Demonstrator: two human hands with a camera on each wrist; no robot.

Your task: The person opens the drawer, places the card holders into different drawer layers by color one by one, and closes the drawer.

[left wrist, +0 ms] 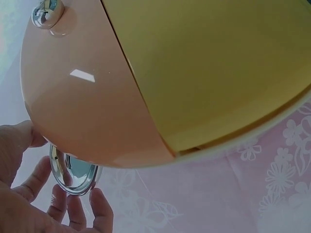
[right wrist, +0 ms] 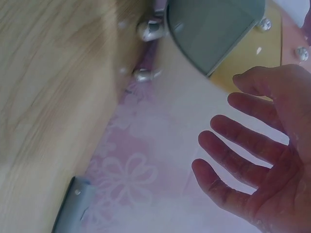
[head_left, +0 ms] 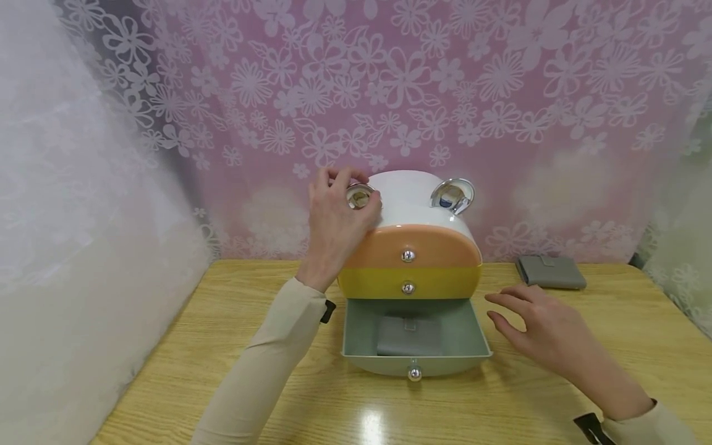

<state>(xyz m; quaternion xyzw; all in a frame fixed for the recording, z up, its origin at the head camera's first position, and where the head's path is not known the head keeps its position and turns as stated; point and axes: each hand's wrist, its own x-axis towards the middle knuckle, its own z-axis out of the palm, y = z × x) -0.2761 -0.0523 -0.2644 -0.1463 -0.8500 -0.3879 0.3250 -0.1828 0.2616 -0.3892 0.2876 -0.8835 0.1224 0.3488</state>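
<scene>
A small drawer cabinet (head_left: 414, 213) with a white rounded top and two shiny chrome ears stands on the table. My left hand (head_left: 340, 213) grips its left chrome ear (left wrist: 73, 172), thumb at the front and fingers curled behind. The orange drawer (head_left: 439, 247) and yellow drawer (head_left: 372, 283) are closed. Below them the green drawer (head_left: 356, 330) is pulled out, with a grey wallet (head_left: 408, 340) lying inside. To the right of that drawer my right hand (head_left: 542, 324) hovers apart from it, fingers loosely spread and holding nothing.
A second grey wallet (head_left: 550, 273) lies at the back right of the wooden table (head_left: 267, 383). Flowered pink cloth (head_left: 267, 123) hangs close behind the cabinet, and pale cloth (head_left: 94, 259) hangs along the left side.
</scene>
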